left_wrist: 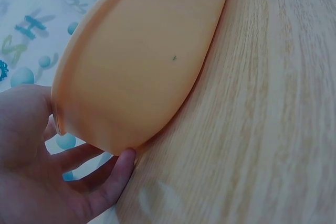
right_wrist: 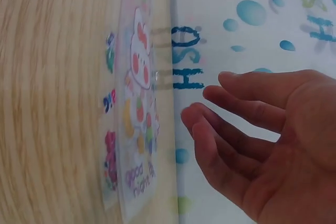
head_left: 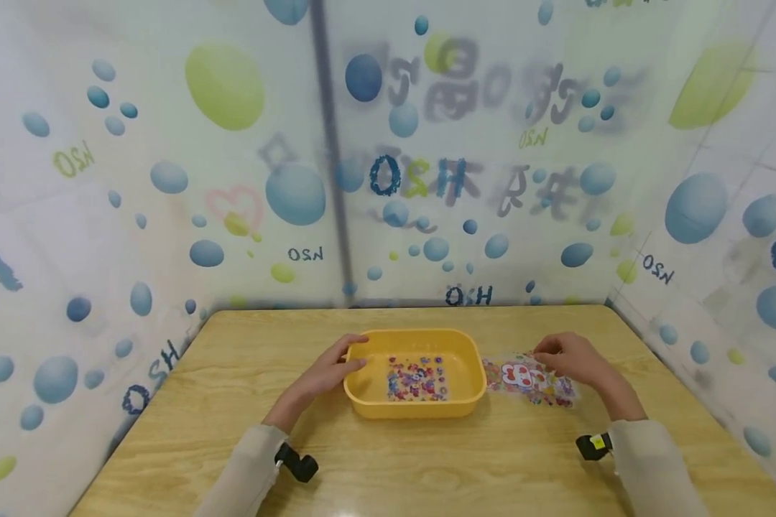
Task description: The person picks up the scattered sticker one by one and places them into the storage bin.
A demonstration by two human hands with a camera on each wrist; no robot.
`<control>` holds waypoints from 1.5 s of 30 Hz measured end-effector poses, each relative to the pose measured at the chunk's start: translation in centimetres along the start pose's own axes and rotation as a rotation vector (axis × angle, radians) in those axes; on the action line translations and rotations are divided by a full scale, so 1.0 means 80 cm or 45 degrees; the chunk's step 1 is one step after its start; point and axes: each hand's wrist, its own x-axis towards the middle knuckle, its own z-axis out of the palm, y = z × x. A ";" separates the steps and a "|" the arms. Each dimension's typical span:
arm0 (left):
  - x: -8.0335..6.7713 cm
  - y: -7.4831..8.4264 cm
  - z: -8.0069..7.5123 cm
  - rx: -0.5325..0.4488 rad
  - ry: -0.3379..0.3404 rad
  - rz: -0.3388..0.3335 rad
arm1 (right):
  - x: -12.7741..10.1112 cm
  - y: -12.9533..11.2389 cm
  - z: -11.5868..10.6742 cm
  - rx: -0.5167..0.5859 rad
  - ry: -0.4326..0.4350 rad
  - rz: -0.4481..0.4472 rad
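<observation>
Fingers of our left hand (head_left: 326, 373) curl around the left end of the yellow tray (head_left: 356, 391), thumb over the rim and fingertips (left_wrist: 122, 165) under its outer wall, which we judge steadies it on the table (head_left: 233, 402). Our right hand (head_left: 572, 359) hovers with its fingers (right_wrist: 231, 114) loosely extended and gripping nothing, over the far edge of the sticker sheet (head_left: 527, 377), which lies flat on the table just beside the tray's right end, within easy reach. That sheet is clear plastic printed with a white cartoon cat, small colourful figures and the words "good night". A 2nd patch of similar colourful stickers (head_left: 417, 378) lies flat on the tray's floor. Around the table stand frosted panels (head_left: 168, 179) printed with blue and green bubbles.
</observation>
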 end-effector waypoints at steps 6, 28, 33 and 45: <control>-0.001 0.002 0.002 0.001 -0.022 0.005 | -0.006 0.009 -0.001 -0.157 0.081 0.013; -0.001 0.000 -0.002 -0.006 -0.014 -0.002 | 0.004 0.034 -0.002 -0.304 -0.109 0.244; -0.001 0.001 -0.003 0.007 -0.019 0.014 | 0.005 0.038 0.000 -0.324 -0.104 0.187; -0.002 -0.002 -0.004 -0.002 -0.028 0.020 | 0.005 0.034 -0.001 -0.340 -0.095 0.203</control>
